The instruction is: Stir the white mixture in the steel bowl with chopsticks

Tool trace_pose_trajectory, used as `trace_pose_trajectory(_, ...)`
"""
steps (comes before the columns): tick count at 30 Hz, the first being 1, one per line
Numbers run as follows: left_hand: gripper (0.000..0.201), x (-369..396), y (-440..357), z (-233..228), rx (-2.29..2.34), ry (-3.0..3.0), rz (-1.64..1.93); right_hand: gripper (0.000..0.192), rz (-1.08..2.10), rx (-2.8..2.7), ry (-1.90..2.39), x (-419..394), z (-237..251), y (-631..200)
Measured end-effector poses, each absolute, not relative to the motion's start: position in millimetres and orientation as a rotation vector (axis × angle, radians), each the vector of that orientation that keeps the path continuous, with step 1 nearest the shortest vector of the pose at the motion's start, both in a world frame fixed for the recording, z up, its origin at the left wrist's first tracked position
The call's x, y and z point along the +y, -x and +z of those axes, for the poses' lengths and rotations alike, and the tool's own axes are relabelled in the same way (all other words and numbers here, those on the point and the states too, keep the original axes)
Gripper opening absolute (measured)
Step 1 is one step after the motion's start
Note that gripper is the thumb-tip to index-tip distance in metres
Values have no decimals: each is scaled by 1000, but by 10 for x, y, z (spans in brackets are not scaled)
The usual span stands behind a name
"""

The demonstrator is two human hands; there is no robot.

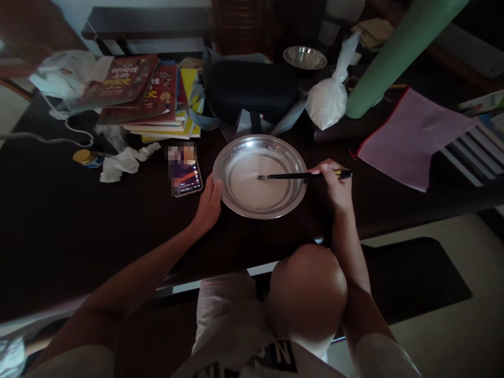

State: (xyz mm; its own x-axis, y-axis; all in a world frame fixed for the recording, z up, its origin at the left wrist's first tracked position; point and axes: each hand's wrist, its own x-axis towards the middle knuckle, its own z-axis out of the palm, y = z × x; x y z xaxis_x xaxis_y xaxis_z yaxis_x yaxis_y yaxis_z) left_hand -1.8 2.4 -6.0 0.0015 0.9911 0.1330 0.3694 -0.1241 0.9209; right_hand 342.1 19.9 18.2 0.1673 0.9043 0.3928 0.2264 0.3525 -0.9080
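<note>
A shallow metal basin (293,157) sits on the dark table and holds a pale, whitish mixture (252,186). My left hand (208,205) grips the basin's left rim. My right hand (333,184) is at the basin's right edge, closed around dark chopsticks (287,176). They lie almost level, and their tips rest in the mixture near the basin's middle.
A phone (185,176) with a lit screen lies left of the basin, crumpled tissue (120,163) beyond it. Stacked books (149,97), a dark case (252,86), a knotted bag of white powder (328,100), a small metal bowl (305,56) and a pink pouch (409,139) crowd the back.
</note>
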Motion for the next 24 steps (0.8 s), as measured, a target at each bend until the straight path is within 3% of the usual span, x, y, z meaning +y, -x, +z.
trace_pose_trajectory(24, 78, 32, 23, -86, 1444, -1599, 1127, 42, 739, -1382, 1114, 190, 180, -3433)
